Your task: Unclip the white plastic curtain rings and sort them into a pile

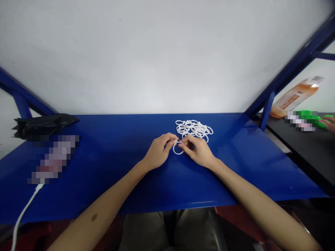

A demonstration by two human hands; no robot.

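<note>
A thin white ring (178, 153) is held between my two hands, just above the blue table. My left hand (161, 150) pinches its upper left part, where a small knob seems to sit. On the right side of the ring, my right hand (197, 150) closes thumb and fingers around it. Right behind my hands lies a loose pile of similar white rings (193, 128), overlapping one another. Fingertips cover part of the held ring.
The blue table (112, 184) meets a white wall (146, 62). At left are a black plastic bag (47, 124) and a blurred-out object (56, 157) with a white cable (24, 209). Beyond a blue frame (267, 111) at right are an orange bottle (295, 97) and another person's hand (329, 123).
</note>
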